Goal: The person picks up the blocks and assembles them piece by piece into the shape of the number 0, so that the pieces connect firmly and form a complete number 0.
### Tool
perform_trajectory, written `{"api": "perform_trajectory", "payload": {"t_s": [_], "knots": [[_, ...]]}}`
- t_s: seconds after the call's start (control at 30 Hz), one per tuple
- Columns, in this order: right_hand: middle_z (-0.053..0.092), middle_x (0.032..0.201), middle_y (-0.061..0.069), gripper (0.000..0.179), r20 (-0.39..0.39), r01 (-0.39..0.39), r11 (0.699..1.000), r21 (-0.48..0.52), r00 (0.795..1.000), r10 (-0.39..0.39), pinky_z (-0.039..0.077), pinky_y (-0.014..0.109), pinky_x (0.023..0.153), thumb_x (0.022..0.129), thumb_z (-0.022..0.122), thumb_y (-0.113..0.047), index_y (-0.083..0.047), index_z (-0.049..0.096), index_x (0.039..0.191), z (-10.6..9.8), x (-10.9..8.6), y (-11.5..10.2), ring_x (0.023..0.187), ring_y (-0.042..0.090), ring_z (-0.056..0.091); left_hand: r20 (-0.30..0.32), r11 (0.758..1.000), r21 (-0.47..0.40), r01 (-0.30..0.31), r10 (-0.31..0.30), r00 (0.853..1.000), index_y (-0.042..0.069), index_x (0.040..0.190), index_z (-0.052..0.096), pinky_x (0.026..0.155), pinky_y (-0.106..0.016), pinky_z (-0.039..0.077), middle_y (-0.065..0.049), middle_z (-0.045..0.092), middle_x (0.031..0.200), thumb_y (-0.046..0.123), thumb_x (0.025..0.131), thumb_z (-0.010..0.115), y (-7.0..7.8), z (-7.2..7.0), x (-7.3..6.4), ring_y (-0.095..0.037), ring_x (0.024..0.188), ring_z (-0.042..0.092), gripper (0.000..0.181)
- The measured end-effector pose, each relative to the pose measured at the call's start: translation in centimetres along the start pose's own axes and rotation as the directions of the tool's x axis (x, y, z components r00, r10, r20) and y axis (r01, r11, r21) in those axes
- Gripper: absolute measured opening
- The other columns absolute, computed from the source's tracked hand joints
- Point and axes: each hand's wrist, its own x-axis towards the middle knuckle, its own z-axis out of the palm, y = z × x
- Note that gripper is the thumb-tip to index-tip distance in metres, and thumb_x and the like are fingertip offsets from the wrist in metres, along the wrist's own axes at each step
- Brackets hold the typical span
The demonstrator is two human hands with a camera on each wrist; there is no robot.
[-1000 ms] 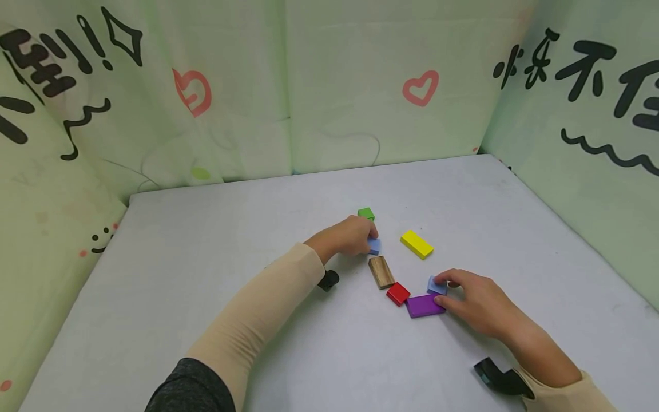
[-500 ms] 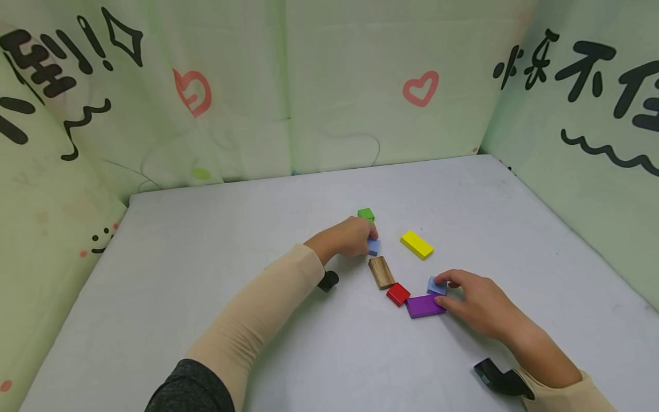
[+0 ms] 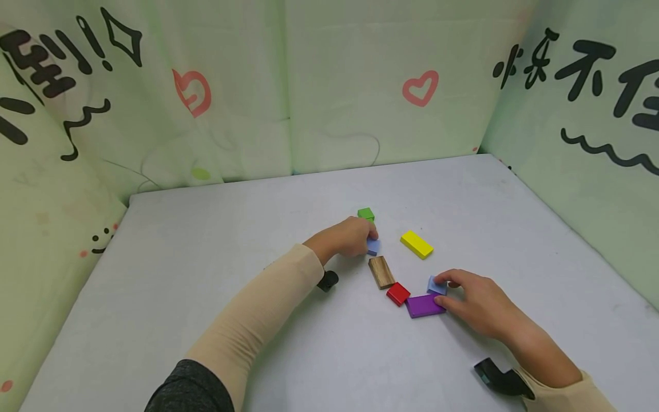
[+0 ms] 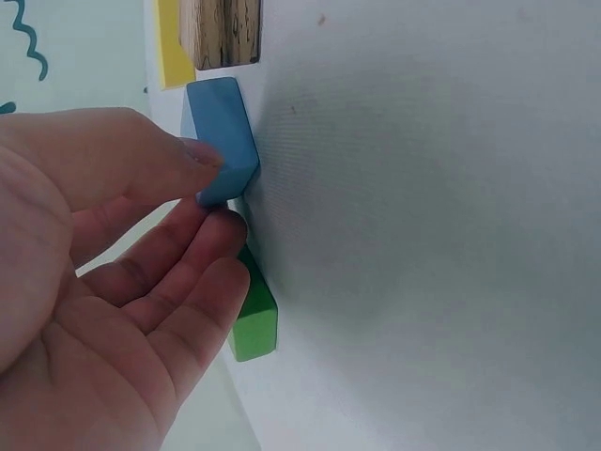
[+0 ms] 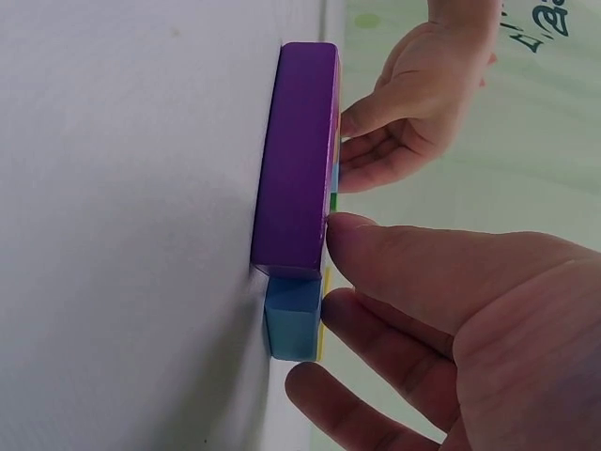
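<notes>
My left hand [image 3: 350, 236] pinches a light blue block [image 4: 222, 127] between thumb and fingers on the table. A green block [image 3: 366, 213] lies just beyond it, partly hidden by that hand. My right hand [image 3: 476, 300] has its thumb at the right end of a flat purple block [image 3: 424, 306]. Its index finger touches a second light blue block [image 3: 435, 285], which sits against the purple one. Between the hands lie a wood-grain block [image 3: 381, 272] and a red block [image 3: 398, 293]. Together these pieces form a curved line.
A yellow block [image 3: 417, 244] lies apart, inside the curve, between the two hands. The white table [image 3: 206, 257] is bordered at the back and sides by a pale green printed curtain [image 3: 329, 86].
The blue block at my left hand has shifted very slightly to the left. Both hands and the other blocks stay where they were.
</notes>
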Motion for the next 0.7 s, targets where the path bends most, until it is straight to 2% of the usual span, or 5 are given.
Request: {"api": "perform_trajectory", "payload": {"t_s": [0.7], "knots": [[0.066, 0.114, 0.017, 0.038, -0.003, 0.001, 1.0, 0.005, 1.0, -0.001, 0.049, 0.059, 0.086, 0.089, 0.076, -0.022, -0.005, 0.066, 0.121, 0.0, 0.0, 0.0, 0.106, 0.04, 0.059, 0.009, 1.0, -0.001, -0.009, 0.009, 1.0, 0.012, 0.139, 0.061, 0.106, -0.031, 0.041, -0.003, 0.056, 0.141, 0.0, 0.098, 0.057, -0.03, 0.1, -0.09, -0.014, 0.12, 0.051, 0.043]]}}
